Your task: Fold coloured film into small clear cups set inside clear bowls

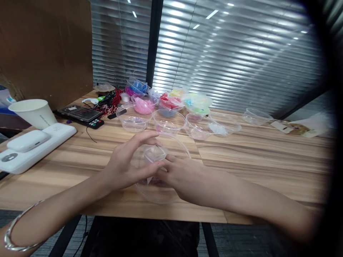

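A small clear plastic box (155,153) with square edges is between the thumb and fingers of my left hand (131,160). Beneath it is a round clear plastic dish or lid (184,144) near the table's front edge. My right hand (184,175) reaches in from the right, its fingers curled down at the box's near right side. Their tips are hidden, so what they pinch does not show. A small pinkish, pointed piece (149,180) shows below my left thumb.
Behind my hands stand several clear bowls (169,123), some with pink shreds (144,106) and red material (169,101). To the left are a paper cup (34,112), a white charger (57,137) with an earbud case (29,140), a remote (95,124) and bundled wires (111,101).
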`<move>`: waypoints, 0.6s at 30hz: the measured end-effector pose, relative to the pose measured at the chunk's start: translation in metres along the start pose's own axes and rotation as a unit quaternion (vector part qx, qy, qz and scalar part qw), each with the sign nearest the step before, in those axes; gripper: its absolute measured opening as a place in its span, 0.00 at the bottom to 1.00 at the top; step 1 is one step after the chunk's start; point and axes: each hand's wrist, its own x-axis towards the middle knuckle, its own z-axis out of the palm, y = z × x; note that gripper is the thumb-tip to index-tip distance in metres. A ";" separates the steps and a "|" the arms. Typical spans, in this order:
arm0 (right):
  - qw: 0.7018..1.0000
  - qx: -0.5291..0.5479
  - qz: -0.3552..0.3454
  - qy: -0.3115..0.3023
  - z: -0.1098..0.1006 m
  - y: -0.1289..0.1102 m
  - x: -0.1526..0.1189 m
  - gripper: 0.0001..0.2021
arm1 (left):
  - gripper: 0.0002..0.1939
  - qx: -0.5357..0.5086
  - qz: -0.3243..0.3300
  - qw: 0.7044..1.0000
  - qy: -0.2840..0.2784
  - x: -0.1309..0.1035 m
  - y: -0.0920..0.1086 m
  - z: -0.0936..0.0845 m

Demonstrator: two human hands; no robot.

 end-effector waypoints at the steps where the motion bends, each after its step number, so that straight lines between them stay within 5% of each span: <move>1: 1.000 0.007 -0.009 -0.004 0.000 0.001 0.000 0.18 | 0.33 0.009 0.006 1.000 0.002 0.000 0.001 -0.001; 6: 0.999 -0.030 -0.024 -0.018 0.004 0.007 -0.002 0.17 | 0.33 0.057 0.032 0.998 0.009 0.001 0.004 -0.002; 14: 0.995 -0.056 -0.009 0.081 0.010 0.011 0.003 0.06 | 0.31 0.062 0.019 0.998 0.012 0.003 0.004 0.001; 18: 1.000 -0.004 -0.003 0.015 0.002 0.010 0.005 0.10 | 0.31 0.075 0.018 0.997 0.009 0.003 0.006 -0.001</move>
